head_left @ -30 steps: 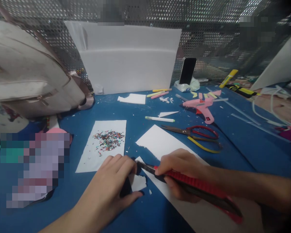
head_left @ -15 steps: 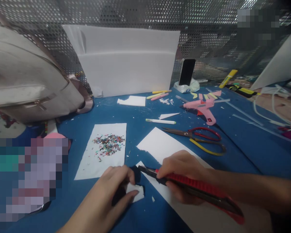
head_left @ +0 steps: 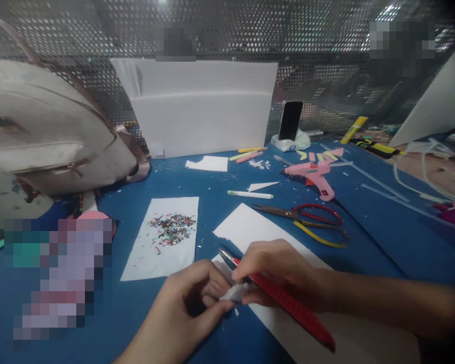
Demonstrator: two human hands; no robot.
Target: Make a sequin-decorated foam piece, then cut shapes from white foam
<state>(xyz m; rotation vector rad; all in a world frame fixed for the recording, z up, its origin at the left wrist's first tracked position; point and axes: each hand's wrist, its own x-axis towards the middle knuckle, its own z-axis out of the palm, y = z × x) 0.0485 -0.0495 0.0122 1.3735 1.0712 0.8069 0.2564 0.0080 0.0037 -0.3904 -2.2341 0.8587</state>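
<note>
My left hand point(head_left: 197, 298) pinches a small white piece of foam board point(head_left: 235, 292) between thumb and fingers, low over the blue table. Around a red utility knife point(head_left: 284, 303) my right hand point(head_left: 276, 268) is closed, its tip pointing up and left. The right fingertips meet the far side of the white piece, so both hands are close together. Beneath the right hand lies a large white sheet point(head_left: 250, 227) with an uneven left edge. A white paper point(head_left: 144, 263) strewn with colourful glitter bits point(head_left: 172, 227) lies left of my hands.
Scissors point(head_left: 288, 213) with red and yellow handles, a white marker point(head_left: 250, 194) and a pink glue gun point(head_left: 313, 177) lie beyond my hands. A phone point(head_left: 291, 120) stands upright behind them. A white board point(head_left: 205, 116) leans at the back; a pale backpack point(head_left: 53, 136) fills the left side.
My right hand has moved left with the knife and now meets the white piece. My left hand has shifted slightly right, turning the piece. The view has tilted up a little.
</note>
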